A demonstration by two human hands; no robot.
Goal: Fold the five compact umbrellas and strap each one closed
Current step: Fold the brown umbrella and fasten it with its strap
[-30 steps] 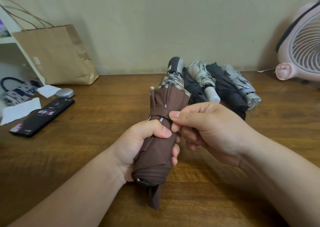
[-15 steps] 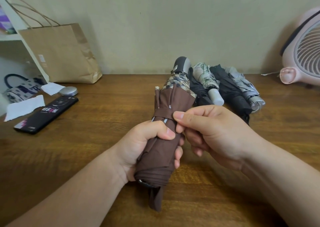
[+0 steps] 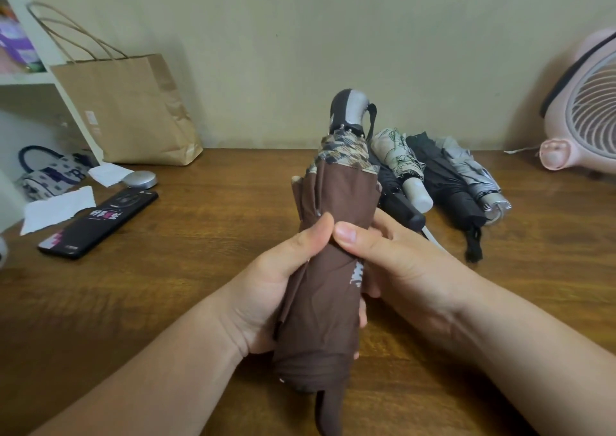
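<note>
1. The brown umbrella (image 3: 333, 202) is held over the table (image 3: 200, 269), near the middle of its near edge. The left hand (image 3: 283, 282) is on its left flank and the right hand (image 3: 393, 262) on its right, both at about mid-length of the folded canopy.
2. The left hand grips it, with fingers curled round behind, tips showing on the right side, and the thumb laid over the front. The right hand holds it too, thumb pressed on the cloth and fingers wrapped round the right flank; the two thumb tips meet on the front (touching, or very nearly).
3. Its long axis runs from the near edge toward the far edge, tilted. The grey-and-dark handle (image 3: 350, 109) points up and away toward the wall; the crown end points down toward the person. A narrow brown flap (image 3: 328, 412) hangs from that low end; I cannot tell whether the end touches the wood.
4. A checked band (image 3: 343, 152) rings the canopy just below the handle.
5. Four folded umbrellas lie side by side toward the far edge, right of centre and just behind the right hand: a dark one (image 3: 396, 195), a cream printed one (image 3: 400, 155), a black one (image 3: 443, 182) and a grey one (image 3: 470, 169).
6. A paper bag (image 3: 133, 109) stands at the far left; a phone (image 3: 100, 222) and paper scraps (image 3: 60, 209) lie by the left edge; a pink fan (image 3: 586, 109) stands at the far right corner.
</note>
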